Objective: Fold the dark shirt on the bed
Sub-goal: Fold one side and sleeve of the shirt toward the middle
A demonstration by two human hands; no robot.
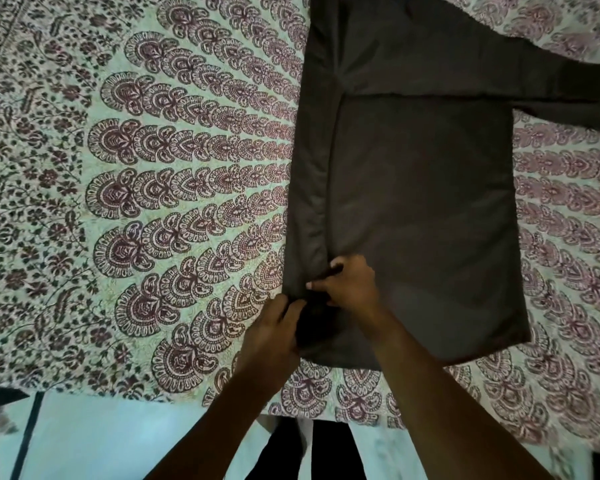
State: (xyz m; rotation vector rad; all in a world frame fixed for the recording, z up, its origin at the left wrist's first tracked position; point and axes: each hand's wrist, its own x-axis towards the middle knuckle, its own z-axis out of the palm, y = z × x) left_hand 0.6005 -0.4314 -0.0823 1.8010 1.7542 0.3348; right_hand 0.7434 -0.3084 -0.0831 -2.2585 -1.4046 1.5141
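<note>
The dark shirt [423,188] lies flat on the bed [153,168], right of centre, one sleeve stretching far right. At its near left corner, the left hand [274,336] curls closed around bunched fabric, while the right hand [348,284], just beyond, pinches the folded edge with bent fingers.

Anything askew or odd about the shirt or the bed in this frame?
Only an unfinished fold: the dark shirt has its left side folded in, while one sleeve sticks out to the right. Both hands work the near-left hem. The patterned bedspread lies flat.
</note>
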